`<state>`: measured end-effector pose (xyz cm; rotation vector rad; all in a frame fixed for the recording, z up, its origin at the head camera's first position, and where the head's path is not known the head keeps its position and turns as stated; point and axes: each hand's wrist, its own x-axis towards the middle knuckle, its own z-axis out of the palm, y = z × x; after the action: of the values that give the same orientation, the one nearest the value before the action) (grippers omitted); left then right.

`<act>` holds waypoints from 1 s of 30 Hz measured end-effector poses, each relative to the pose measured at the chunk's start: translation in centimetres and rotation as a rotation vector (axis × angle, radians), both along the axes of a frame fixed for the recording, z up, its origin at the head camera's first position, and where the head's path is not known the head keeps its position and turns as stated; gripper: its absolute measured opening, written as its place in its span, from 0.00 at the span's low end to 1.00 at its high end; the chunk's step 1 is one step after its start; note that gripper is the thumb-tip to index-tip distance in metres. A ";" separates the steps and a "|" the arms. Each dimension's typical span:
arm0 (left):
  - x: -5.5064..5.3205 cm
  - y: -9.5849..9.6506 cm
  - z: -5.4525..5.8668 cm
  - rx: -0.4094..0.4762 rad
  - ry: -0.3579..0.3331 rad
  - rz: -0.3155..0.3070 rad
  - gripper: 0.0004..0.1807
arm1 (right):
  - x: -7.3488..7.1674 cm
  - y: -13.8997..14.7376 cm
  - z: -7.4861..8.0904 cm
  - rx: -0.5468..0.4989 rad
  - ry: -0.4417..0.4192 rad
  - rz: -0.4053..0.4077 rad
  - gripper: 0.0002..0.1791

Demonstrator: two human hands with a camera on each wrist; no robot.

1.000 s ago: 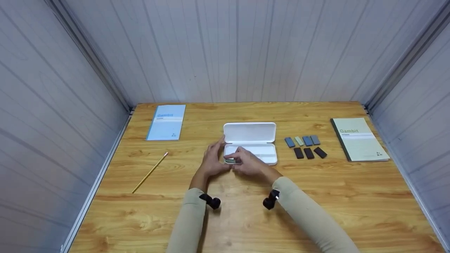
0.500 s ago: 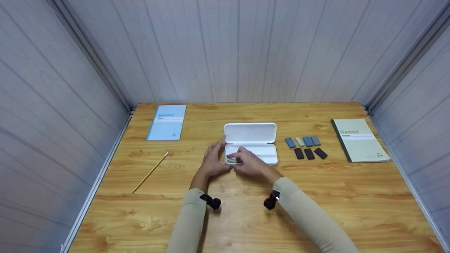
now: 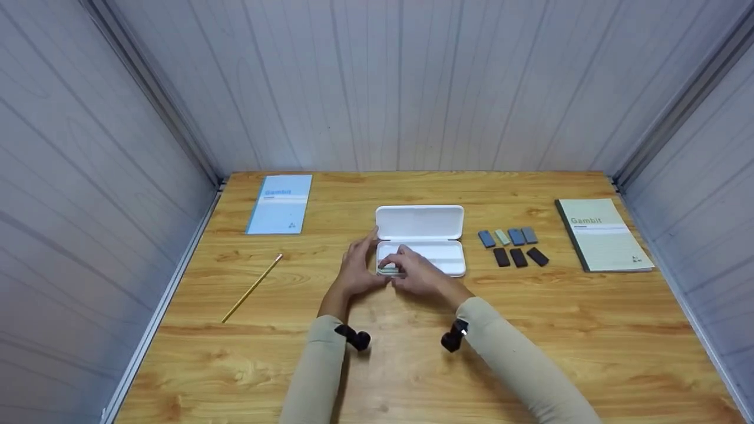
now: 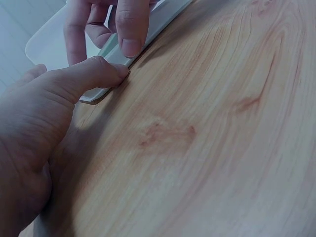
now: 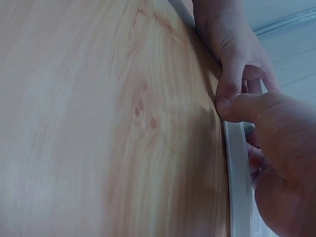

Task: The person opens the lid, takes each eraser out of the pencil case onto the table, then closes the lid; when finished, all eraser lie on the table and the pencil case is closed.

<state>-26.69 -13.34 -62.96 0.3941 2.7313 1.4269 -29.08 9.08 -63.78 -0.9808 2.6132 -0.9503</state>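
A white pencil case (image 3: 450,252) lies open at the table's middle, its lid (image 3: 419,222) tipped back. My left hand (image 3: 356,271) grips the case's left end, thumb along the front edge and fingers round the side. Inside the left end lies a pale green eraser (image 3: 388,270), partly covered by my right hand (image 3: 421,274). The fingers of that hand bend down into the case and hold the eraser; its thumb is at the front rim (image 5: 238,170) in the right wrist view, close to the left thumb. In the left wrist view a green edge (image 4: 106,45) shows between the fingers.
Right of the case lie several small eraser-like blocks, including a blue one (image 3: 486,238), a pale green one (image 3: 502,237) and a black one (image 3: 518,258). A green notebook (image 3: 607,235) lies far right, a blue notebook (image 3: 280,204) back left, a yellow pencil (image 3: 252,288) left.
The right index finger shifts slightly and bends more over the green eraser, which moves a little within the left end of the case. The left hand stays in place.
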 end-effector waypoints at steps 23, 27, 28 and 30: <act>0.0 -0.1 0.0 -0.002 0.025 -0.013 0.68 | 2.2 1.6 4.9 -0.369 -0.221 -0.174 0.25; 0.0 0.0 0.1 0.001 0.021 -0.015 0.69 | 2.4 2.2 5.2 -0.339 -0.228 -0.207 0.25; 0.0 0.0 0.2 0.004 0.017 -0.015 0.69 | 2.4 2.4 5.2 -0.335 -0.228 -0.211 0.25; 0.1 -0.1 0.3 0.001 0.011 -0.017 0.68 | 2.3 2.8 5.3 -0.335 -0.228 -0.210 0.25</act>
<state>-26.57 -13.40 -62.62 0.4249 2.7293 1.4266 -26.74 11.88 -58.52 -0.6202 2.4454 -1.4928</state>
